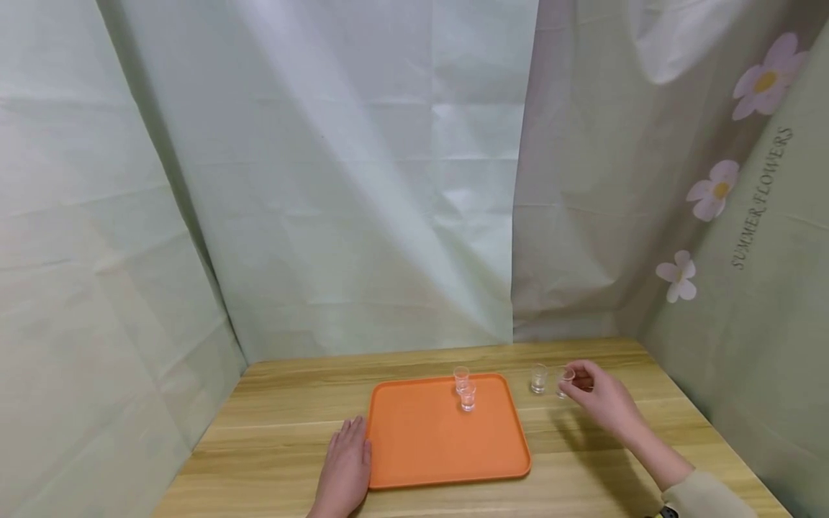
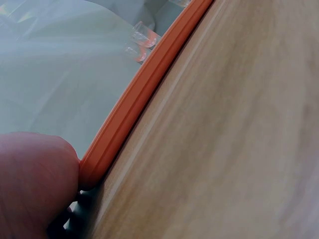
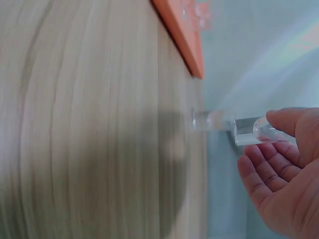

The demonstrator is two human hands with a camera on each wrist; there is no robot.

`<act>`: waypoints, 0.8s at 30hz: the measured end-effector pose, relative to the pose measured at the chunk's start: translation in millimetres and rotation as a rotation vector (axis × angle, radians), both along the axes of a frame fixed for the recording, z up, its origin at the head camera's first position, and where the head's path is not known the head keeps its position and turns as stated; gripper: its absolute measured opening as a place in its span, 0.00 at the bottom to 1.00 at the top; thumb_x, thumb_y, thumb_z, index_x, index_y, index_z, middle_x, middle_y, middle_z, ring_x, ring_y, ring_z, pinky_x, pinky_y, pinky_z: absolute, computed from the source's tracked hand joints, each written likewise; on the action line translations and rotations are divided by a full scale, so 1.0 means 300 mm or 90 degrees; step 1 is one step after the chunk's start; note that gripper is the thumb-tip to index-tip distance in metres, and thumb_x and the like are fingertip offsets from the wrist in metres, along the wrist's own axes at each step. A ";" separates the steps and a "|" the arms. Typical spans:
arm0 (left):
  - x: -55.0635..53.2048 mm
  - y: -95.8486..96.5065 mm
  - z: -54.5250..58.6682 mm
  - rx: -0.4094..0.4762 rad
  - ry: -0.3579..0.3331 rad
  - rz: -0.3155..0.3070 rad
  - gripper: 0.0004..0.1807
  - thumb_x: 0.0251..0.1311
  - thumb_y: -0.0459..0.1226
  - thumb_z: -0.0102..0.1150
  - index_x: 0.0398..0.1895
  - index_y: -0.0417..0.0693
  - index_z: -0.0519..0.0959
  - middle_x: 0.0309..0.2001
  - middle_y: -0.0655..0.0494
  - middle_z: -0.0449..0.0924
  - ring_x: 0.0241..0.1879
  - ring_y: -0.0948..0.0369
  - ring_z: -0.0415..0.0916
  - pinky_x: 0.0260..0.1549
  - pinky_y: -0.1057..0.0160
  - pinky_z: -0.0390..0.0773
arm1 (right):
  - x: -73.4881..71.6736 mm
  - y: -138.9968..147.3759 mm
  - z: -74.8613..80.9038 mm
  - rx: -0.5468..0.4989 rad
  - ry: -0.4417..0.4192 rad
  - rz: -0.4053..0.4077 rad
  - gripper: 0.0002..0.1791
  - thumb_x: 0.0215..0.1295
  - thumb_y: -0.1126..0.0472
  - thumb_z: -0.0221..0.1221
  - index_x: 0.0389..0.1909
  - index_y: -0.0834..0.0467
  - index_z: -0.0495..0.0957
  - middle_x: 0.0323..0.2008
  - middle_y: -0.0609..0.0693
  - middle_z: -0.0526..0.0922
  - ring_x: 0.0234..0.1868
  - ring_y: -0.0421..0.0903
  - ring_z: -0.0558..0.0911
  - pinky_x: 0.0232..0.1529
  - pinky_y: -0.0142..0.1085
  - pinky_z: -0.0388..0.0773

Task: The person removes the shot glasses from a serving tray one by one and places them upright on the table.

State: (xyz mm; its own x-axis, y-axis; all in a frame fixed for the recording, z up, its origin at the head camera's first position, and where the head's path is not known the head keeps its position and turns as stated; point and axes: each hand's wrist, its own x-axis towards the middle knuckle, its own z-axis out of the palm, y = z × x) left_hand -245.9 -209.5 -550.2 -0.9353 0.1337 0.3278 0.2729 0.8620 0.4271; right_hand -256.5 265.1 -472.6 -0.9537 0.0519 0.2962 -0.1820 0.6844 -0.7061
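Observation:
My right hand (image 1: 602, 399) pinches a small clear shot glass (image 3: 246, 132) between thumb and fingers, to the right of the tray. Just left of it, a second shot glass (image 1: 539, 378) stands on the table. On the orange tray (image 1: 427, 439), near its far edge, stand two more shot glasses, one (image 1: 461, 379) behind the other (image 1: 468, 397). My left hand (image 1: 345, 464) lies with straight fingers along the tray's left edge. In the left wrist view, part of that hand (image 2: 37, 179) shows right at the tray's corner.
The wooden table (image 1: 285, 403) carries everything. Pale green curtains (image 1: 363, 216) hang behind it and along both sides, the right one printed with flowers. A shadow of the right arm falls on the wood.

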 end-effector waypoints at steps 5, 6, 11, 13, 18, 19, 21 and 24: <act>0.001 -0.002 -0.002 0.009 -0.001 0.002 0.23 0.80 0.30 0.57 0.71 0.23 0.75 0.72 0.25 0.74 0.75 0.28 0.67 0.76 0.27 0.62 | -0.014 0.035 -0.011 0.007 0.002 -0.007 0.23 0.76 0.58 0.71 0.62 0.69 0.80 0.49 0.56 0.90 0.53 0.58 0.89 0.46 0.38 0.87; 0.001 -0.002 -0.004 0.013 0.001 0.002 0.24 0.79 0.30 0.57 0.71 0.23 0.75 0.72 0.25 0.74 0.75 0.28 0.67 0.76 0.27 0.62 | -0.016 0.041 -0.015 0.007 0.001 -0.008 0.23 0.76 0.59 0.72 0.62 0.70 0.80 0.49 0.56 0.90 0.52 0.58 0.89 0.46 0.37 0.86; -0.002 -0.001 -0.018 0.017 0.025 0.000 0.23 0.79 0.30 0.58 0.70 0.23 0.76 0.71 0.25 0.75 0.73 0.27 0.68 0.74 0.27 0.64 | -0.033 0.061 -0.032 0.005 -0.007 -0.008 0.22 0.76 0.60 0.71 0.60 0.70 0.80 0.48 0.55 0.89 0.51 0.56 0.89 0.44 0.35 0.85; -0.003 0.000 -0.018 0.014 0.020 0.001 0.23 0.79 0.31 0.57 0.70 0.23 0.75 0.72 0.25 0.75 0.74 0.28 0.68 0.75 0.28 0.63 | -0.041 0.065 -0.038 0.003 -0.010 -0.007 0.22 0.76 0.60 0.71 0.60 0.70 0.80 0.48 0.55 0.89 0.50 0.55 0.88 0.44 0.37 0.85; -0.001 0.005 -0.007 0.016 -0.003 0.000 0.23 0.80 0.30 0.56 0.72 0.24 0.74 0.73 0.26 0.73 0.76 0.29 0.66 0.77 0.29 0.61 | -0.063 0.073 -0.053 0.006 -0.013 -0.008 0.21 0.76 0.60 0.71 0.59 0.70 0.81 0.47 0.56 0.90 0.50 0.56 0.89 0.47 0.42 0.86; -0.001 0.006 -0.006 0.015 -0.005 0.000 0.23 0.81 0.31 0.56 0.72 0.24 0.74 0.73 0.26 0.73 0.76 0.29 0.66 0.77 0.29 0.61 | -0.068 0.074 -0.057 0.008 -0.014 -0.007 0.21 0.76 0.60 0.71 0.58 0.71 0.80 0.47 0.57 0.90 0.50 0.57 0.89 0.47 0.42 0.86; 0.000 0.007 -0.006 0.011 -0.004 0.000 0.24 0.80 0.31 0.57 0.72 0.24 0.75 0.73 0.26 0.73 0.76 0.29 0.67 0.77 0.29 0.62 | -0.079 0.076 -0.063 0.007 -0.015 -0.007 0.20 0.76 0.60 0.71 0.58 0.71 0.81 0.47 0.57 0.90 0.50 0.57 0.89 0.49 0.45 0.86; 0.000 0.008 -0.008 0.008 -0.004 0.004 0.24 0.80 0.31 0.57 0.72 0.24 0.75 0.73 0.26 0.74 0.76 0.29 0.67 0.76 0.29 0.62 | -0.097 0.077 -0.073 0.004 -0.016 -0.005 0.20 0.76 0.60 0.71 0.57 0.71 0.80 0.47 0.58 0.89 0.51 0.59 0.88 0.51 0.49 0.86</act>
State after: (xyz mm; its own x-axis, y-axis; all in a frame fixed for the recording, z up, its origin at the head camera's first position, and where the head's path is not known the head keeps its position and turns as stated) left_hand -246.1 -207.1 -552.5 -0.9380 0.1243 0.3236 0.2652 0.8584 0.4391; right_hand -285.6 288.2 -494.6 -0.9606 0.0571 0.2722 -0.1592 0.6895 -0.7066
